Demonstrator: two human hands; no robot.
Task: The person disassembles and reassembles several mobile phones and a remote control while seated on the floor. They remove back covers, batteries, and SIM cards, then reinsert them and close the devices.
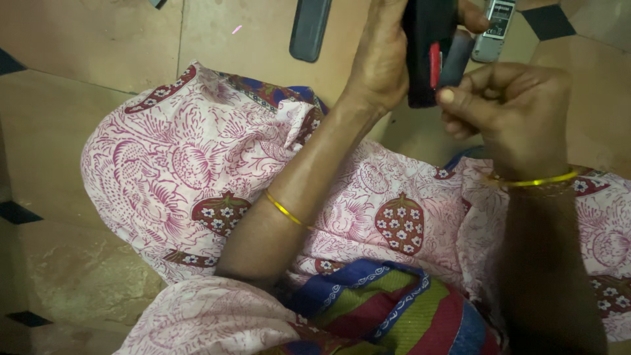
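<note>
The black device (427, 46) (top cut off) sits between both hands' grip.

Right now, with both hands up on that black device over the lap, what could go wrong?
1. The left hand alone grips the black device above the tiled floor; a slip could drop it there.
2. The right hand presses its thumb near the device's red part; too much force might snap or pinch.
3. A grey phone part and a dark flat cover lie loose on the floor, and could be knocked or knelt on.
</note>
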